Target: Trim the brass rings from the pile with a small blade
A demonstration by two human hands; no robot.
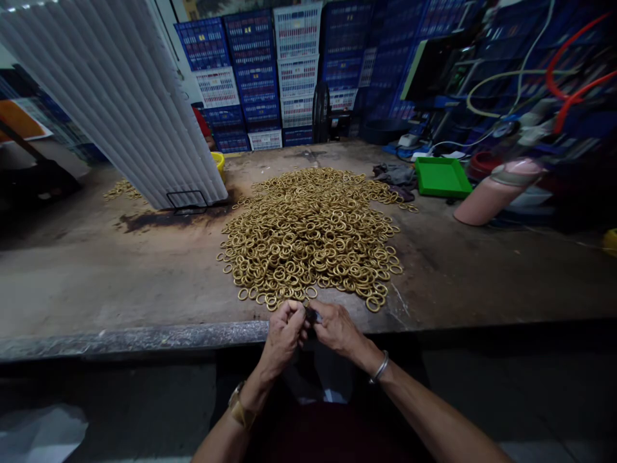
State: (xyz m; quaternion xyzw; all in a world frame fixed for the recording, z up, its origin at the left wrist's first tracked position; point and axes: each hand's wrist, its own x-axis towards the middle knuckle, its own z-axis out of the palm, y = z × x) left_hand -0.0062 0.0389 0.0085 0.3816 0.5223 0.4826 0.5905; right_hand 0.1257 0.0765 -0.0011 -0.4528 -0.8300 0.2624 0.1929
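A broad heap of brass-coloured rings [313,238] lies on the worn workbench [159,283]. Close to the bench's front edge, just before the heap, my two hands meet. My left hand [284,334] is closed in a pinch, and what its fingertips hold is hidden. My right hand [337,329] is closed around a small dark object [313,315], perhaps a tool, which shows between the hands; its exact kind is unclear. A few loose rings lie right beyond my fingertips.
A tall white corrugated panel [130,103] leans at left in a black wire stand [187,202]. On the right are a green tray [442,177], dark cloth [395,175] and a pink cylinder [496,196]. Stacked crates [255,74] line the back.
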